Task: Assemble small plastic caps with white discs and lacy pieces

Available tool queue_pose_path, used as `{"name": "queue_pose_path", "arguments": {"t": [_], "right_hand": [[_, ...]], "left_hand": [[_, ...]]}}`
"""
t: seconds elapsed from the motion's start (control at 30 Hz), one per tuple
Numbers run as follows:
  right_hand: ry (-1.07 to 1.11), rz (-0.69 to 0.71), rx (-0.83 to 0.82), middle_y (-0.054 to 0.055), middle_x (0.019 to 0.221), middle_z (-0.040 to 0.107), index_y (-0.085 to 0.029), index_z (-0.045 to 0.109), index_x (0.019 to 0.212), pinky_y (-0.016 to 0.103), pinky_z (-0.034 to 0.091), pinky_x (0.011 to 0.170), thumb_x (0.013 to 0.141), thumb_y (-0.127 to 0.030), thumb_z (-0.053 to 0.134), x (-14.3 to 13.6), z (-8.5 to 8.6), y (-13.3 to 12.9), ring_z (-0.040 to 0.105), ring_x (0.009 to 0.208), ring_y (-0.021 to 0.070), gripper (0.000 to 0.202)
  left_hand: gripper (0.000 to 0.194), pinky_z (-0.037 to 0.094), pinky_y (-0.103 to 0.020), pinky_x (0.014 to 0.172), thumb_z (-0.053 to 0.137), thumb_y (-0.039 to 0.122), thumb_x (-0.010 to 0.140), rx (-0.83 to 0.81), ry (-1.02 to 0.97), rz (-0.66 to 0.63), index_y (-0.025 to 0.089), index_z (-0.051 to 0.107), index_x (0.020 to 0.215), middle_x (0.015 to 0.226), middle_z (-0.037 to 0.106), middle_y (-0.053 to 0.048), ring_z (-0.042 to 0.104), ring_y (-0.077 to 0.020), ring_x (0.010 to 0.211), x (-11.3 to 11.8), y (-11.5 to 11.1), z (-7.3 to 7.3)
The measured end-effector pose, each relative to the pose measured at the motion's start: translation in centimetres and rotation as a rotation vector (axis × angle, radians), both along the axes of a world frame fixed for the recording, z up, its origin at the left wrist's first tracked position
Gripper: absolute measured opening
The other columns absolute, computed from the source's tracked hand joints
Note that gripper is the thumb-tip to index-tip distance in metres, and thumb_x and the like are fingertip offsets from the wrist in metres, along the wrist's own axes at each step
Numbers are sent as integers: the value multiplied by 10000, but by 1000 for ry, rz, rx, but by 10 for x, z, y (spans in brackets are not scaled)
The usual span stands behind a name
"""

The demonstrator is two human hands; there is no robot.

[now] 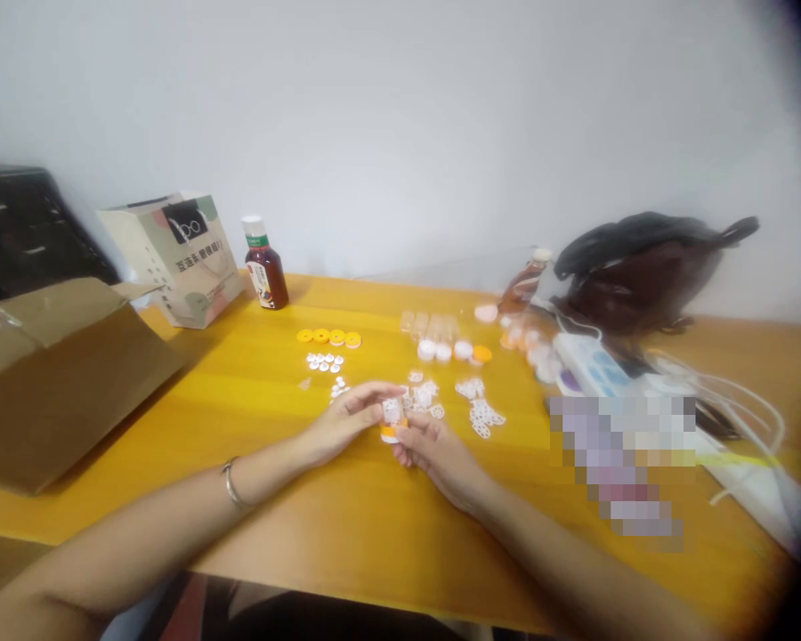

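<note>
My left hand (pixel 347 422) and my right hand (pixel 438 451) meet at the middle of the yellow table, both closed on a small round piece (pixel 392 431) with an orange and white band and a clear, whitish upper part. Just behind the hands lie pale gear-like parts (pixel 424 395), with another group of them (pixel 483 415) to the right. Small white pieces (pixel 324 361) sit in rows at the left, below a row of yellow rings (pixel 321 336). Farther back are clear cups (pixel 430 325) and white round caps (pixel 443 352).
A cardboard box (pixel 73 383) and a paper bag (pixel 197 267) stand at the left, near a dark red bottle (pixel 267 276). At the right are a second bottle (pixel 524 283), a dark bag (pixel 641 276), a power strip (pixel 591 363) and white cables (pixel 761 405).
</note>
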State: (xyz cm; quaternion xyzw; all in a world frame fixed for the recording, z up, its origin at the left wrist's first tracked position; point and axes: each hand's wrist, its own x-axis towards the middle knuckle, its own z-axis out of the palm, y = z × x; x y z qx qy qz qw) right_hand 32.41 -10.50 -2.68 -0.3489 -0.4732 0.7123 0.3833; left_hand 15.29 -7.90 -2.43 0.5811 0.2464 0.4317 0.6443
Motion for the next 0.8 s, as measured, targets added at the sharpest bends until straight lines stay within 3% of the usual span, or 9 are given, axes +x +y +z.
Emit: {"name": "queue_pose_path", "arguments": {"t": [0.13,0.27,0.4,0.47,0.6,0.8], "right_hand": [[-93,-20,64,-32,572,561,-169,603,773,207,345,496,670,-374,690,-1,1,0,470,491,75,245],[34,-19,-34,-28,558,549,-161,580,675,202,342,490,682,-399,670,-4,0,-4,454,481,66,255],[99,-24,-98,-24,564,543,-157,579,661,196,347,497,673,-406,676,-5,1,-6,448,494,62,267],[59,-36,-62,-28,562,543,-158,594,696,192,341,493,675,-389,680,-4,3,-5,447,493,61,247],[-46,-60,21,-37,547,542,-162,608,726,196,326,478,658,-350,703,-4,3,-4,441,475,62,222],[85,2,-62,-36,538,531,-162,585,708,195,324,473,692,-380,665,-6,2,-7,431,466,59,232]], "left_hand": [[334,445,-281,755,682,318,692,-9,39,43,177,597,982,946,619,-68,579,-166,825,2,1,-1],[366,460,-310,748,639,347,736,-62,-26,-70,190,546,1053,979,613,-87,592,-178,816,-1,2,3],[352,451,-357,791,607,361,765,-151,-131,-190,194,510,1060,1045,599,-114,580,-223,933,-1,0,5],[323,444,-346,802,605,350,769,-129,-122,-142,189,525,1038,1078,582,-110,566,-217,961,1,-1,3],[255,444,-282,755,655,284,735,-54,-54,29,176,565,948,940,614,-64,583,-159,836,2,-1,1],[394,463,-369,761,606,394,758,-179,-111,-247,195,533,1090,1116,573,-125,599,-233,883,-2,-2,11]]}}
